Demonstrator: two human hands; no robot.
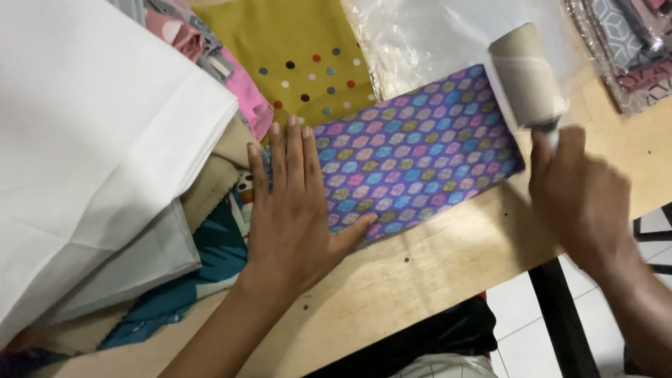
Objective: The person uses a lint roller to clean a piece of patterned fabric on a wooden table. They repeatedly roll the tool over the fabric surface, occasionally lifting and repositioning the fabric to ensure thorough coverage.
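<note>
A folded purple cloth [420, 150] with a pattern of small coloured ovals lies flat on a light wooden table [434, 266]. My left hand [290, 210] presses flat on the cloth's left end, fingers spread. My right hand [577, 196] grips the handle of a lint roller [526, 73], whose pale paper-covered drum rests at the cloth's right end. The right hand is blurred.
A stack of white folded fabric [91, 140] fills the left. A mustard cloth with coloured dots [294, 49] and pink fabric [245, 91] lie behind. Clear plastic wrap [427, 35] sits at the top, packaged fabrics [630, 49] at the top right. A teal cloth [210, 259] lies under the stack.
</note>
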